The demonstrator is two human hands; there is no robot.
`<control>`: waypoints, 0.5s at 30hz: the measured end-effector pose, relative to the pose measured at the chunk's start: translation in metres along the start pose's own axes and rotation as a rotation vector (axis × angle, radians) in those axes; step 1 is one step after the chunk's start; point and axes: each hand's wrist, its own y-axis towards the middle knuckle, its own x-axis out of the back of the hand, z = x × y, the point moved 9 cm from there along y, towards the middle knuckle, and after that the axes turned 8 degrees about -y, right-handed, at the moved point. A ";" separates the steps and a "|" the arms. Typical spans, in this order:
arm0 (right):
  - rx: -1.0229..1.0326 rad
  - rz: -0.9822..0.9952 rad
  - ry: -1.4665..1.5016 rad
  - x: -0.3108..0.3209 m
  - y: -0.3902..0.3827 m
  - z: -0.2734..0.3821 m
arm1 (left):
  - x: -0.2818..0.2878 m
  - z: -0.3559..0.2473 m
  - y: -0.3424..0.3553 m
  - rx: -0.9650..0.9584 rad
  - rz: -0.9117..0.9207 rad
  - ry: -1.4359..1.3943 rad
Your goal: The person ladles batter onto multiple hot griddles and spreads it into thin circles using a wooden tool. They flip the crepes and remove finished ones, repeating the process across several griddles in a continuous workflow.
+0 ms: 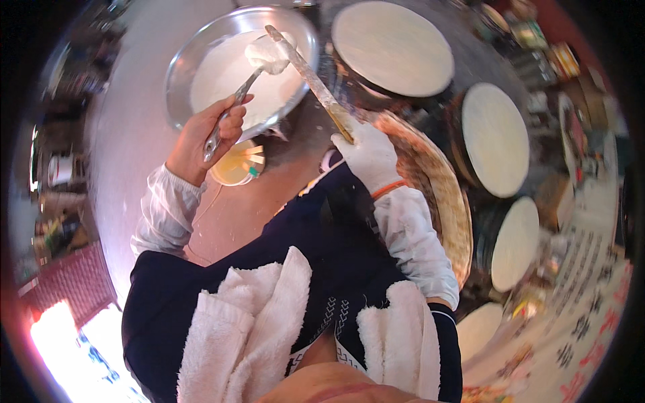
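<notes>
My bare left hand (205, 138) grips the handle of a metal ladle (243, 88). The ladle's head is coated in white batter and sits over a wide steel basin (176, 84) of white batter (218, 80). In a white glove, my right hand (369, 153) is closed round a long, flat wooden scraper (314, 84) smeared with white. Its far tip reaches over the basin and crosses close to the ladle's head; whether they touch I cannot tell.
Several round griddles covered with white sheets curve along the right, among them a far griddle (393, 47) and a middle one (497, 139). A large round, brown-edged tray or stack (460, 221) lies beside my right forearm. Below the basin stands a small yellow container (228, 171).
</notes>
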 end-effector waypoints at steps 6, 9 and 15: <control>-0.162 -0.281 1.063 0.034 -0.042 -0.073 | -0.057 0.053 0.013 0.073 -0.071 0.157; -0.292 -0.353 1.045 0.054 -0.067 -0.083 | -0.085 0.068 0.007 0.085 -0.027 0.241; -0.369 -0.391 1.050 0.063 -0.158 -0.089 | -0.081 0.132 -0.036 0.072 0.141 0.282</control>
